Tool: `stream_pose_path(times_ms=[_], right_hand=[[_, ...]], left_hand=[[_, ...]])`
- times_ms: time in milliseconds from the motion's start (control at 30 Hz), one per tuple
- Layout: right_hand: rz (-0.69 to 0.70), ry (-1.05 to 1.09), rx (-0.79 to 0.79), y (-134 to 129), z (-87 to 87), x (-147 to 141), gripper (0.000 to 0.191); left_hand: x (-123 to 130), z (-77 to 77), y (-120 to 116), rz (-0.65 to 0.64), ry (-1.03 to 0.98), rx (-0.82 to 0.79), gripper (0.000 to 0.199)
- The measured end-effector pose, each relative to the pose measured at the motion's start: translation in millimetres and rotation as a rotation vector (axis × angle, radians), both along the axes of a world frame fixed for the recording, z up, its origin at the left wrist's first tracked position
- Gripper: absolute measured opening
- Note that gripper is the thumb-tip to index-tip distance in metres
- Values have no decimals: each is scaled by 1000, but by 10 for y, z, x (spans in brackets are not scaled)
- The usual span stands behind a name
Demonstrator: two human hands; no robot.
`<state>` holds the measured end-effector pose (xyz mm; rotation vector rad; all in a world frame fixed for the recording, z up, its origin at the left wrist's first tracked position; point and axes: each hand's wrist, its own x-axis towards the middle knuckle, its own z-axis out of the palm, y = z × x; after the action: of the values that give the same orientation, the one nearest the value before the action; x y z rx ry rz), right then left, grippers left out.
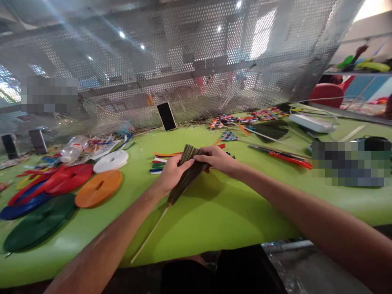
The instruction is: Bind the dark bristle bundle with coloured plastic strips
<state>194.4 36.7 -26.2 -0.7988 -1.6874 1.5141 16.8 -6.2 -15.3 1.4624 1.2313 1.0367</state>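
Over a green tabletop, my left hand and right hand were closed on a gathered leaf fan; coloured strips lay behind, none visibly attached.

green table | bearing: white roll | orange roll | dark-green roll | colored strips

From the head, the camera looks forward and down at nearby hands.

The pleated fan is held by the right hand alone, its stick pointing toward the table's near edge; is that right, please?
Not quite: the head view shows the left hand and right hand both holding the pleated fan; its stick does point that way.
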Motion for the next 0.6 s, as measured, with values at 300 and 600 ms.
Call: stream_pose_path(times_ms=[300, 600], right_hand=[[3, -13, 28, -28, 58, 20, 31], [25, -88, 96, -6, 8, -20, 9]], left_hand=[[-24, 79, -19, -16, 393, 275, 36], [-64, 68, -5, -36, 429, 355, 28]])
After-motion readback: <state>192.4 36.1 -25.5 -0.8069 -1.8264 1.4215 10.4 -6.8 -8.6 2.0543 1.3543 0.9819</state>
